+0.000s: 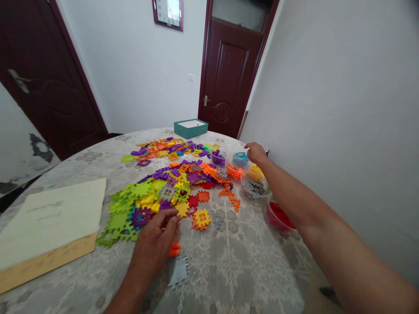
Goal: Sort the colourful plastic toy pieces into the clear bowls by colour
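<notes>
My left hand rests low over the near edge of a pile of colourful plastic pieces, its thumb and forefinger close together by an orange piece; what they hold, if anything, is hidden. Out to the right, my right hand is above the far bowls, beside the bowl of teal pieces. Its forefinger points left, and the other fingers are too small to make out. Under and near the right forearm are bowls of yellow pieces, grey pieces and red pieces.
A second mixed pile lies farther back, near a green box. Bowls of purple pieces and orange pieces stand right of the piles. Paper sheets lie left; a grey square piece lies in front.
</notes>
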A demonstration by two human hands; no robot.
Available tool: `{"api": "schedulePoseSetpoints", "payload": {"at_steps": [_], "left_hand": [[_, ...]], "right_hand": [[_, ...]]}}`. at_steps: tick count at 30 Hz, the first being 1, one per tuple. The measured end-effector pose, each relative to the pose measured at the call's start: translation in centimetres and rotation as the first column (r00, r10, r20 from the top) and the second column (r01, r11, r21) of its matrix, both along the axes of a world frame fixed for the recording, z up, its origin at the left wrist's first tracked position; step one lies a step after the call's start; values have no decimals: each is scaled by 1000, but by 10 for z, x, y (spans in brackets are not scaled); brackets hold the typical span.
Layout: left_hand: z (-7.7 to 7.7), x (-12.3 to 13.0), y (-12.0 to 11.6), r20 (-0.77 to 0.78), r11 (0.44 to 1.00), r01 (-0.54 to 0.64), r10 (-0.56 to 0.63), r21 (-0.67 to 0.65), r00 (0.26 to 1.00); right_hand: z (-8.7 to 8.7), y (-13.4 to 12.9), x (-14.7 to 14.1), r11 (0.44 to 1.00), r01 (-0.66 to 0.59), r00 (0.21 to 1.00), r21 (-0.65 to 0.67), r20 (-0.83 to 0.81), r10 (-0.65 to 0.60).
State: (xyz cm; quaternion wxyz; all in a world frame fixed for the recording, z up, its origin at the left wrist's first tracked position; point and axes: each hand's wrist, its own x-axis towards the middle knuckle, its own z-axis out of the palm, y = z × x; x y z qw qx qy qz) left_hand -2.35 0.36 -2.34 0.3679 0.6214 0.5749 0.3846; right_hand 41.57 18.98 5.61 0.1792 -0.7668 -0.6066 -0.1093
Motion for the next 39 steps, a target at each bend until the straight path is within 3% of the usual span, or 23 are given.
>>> {"api": "schedulePoseSetpoints", "payload": {"at_steps": [3, 7, 10, 13, 16, 20, 23, 26, 28, 30, 31, 35, 39], "left_hand": [[4, 1, -1, 0, 998, -10, 10, 64, 1000], [11, 3, -5, 18, 995, -32, 31, 96, 999], [17, 1, -7, 73, 995, -23, 16, 95, 997], [23, -4, -9, 44, 992, 57, -63, 109, 997], [26, -9, -10, -40, 989, 21, -15, 143, 999], [26, -11, -6, -115, 989, -48, 64, 138, 991], [35, 4, -22, -109, 985, -20, 39, 173, 993], [48, 41, -57, -140, 932, 250, -220, 261, 965], [50, 75, -83, -182, 814, 484, -448, 322, 875], [42, 112, -102, -267, 662, 698, -644, 274, 717], [35, 129, -109, -322, 617, 752, -681, 233, 658], [-4, 183, -115, -496, 535, 834, -692, 136, 525], [-30, 206, -107, -595, 506, 856, -658, 106, 462]], "right_hand": [[8, -28, -16, 996, -32, 999, 84, -15, 34], [-2, -97, -72, 944, -270, 940, 189, -162, 301], [-17, -153, -123, 863, -499, 823, 72, -273, 498], [-22, -183, -156, 740, -672, 713, -37, -303, 632], [-11, -174, -153, 702, -709, 669, -71, -385, 636], [11, -134, -109, 627, -769, 528, -127, -679, 510], [14, -107, -84, 632, -768, 472, -104, -759, 448], [9, -84, -72, 628, -775, 422, -70, -797, 432], [8, -72, -64, 607, -791, 383, -69, -830, 405], [9, -62, -52, 611, -789, 358, -60, -853, 380], [10, -58, -45, 624, -780, 352, -47, -858, 375], [22, -44, -15, 671, -741, 346, 5, -854, 389], [42, -34, 6, 714, -698, 365, 54, -831, 420]]}}
